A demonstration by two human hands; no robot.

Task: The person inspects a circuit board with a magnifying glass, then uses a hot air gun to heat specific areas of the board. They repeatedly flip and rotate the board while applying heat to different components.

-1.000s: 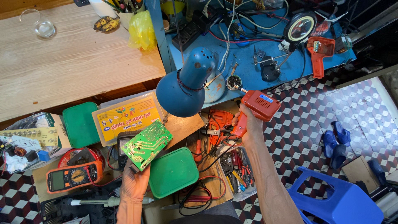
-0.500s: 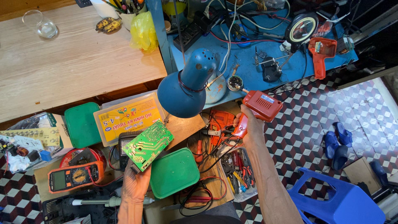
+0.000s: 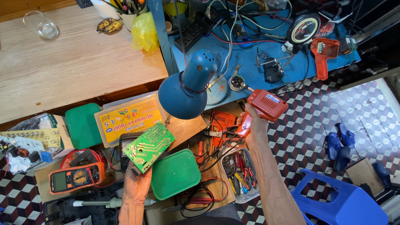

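The blue desk carries cables and tools, and beside it stands the wooden desk. A blue lamp hangs over the work place. The right hand has its fingers clenched on a red soldering gun, raised near the lamp shade. The left hand grasps a green circuit board from below, above the clutter. I think the gun's tip may strike the lamp, because they are near.

Both forearms raised, L hand & R hand fingers closed, gripping
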